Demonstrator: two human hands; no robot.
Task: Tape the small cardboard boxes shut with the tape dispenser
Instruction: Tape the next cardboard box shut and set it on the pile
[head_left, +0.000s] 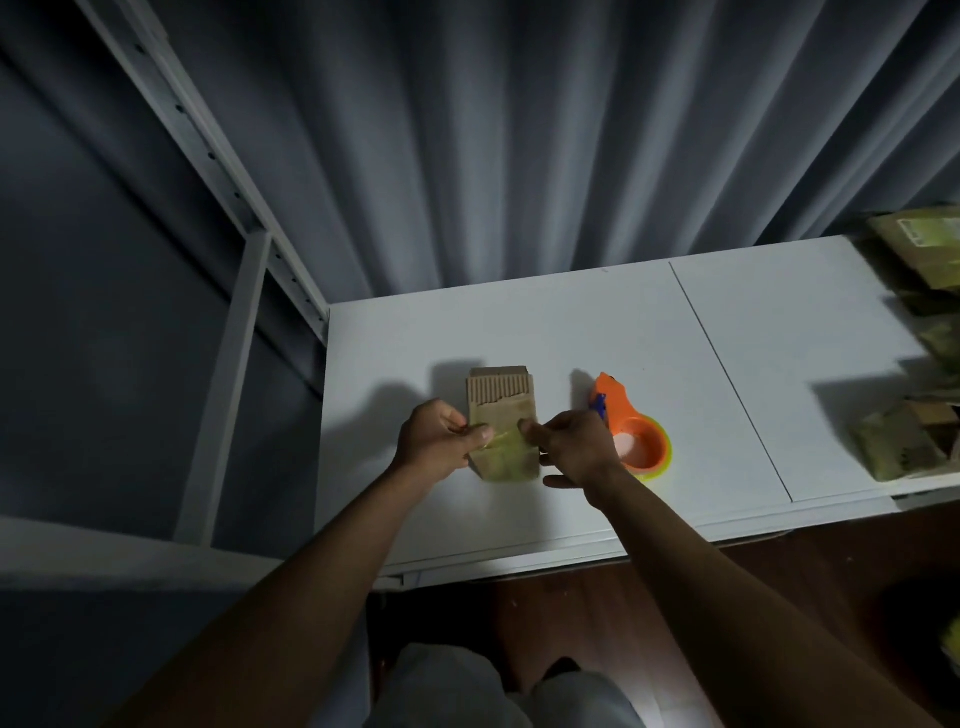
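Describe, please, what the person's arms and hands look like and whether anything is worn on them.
Both arms are bare from the lower picture edge to the wrists: no sleeves show. The left hand and the right hand are bare too, without gloves. No watch, ring or bracelet can be seen, though the light is dim.

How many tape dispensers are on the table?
1. The orange tape dispenser lies on the white table, just right of the right hand. Others could be hidden among the packages at right.
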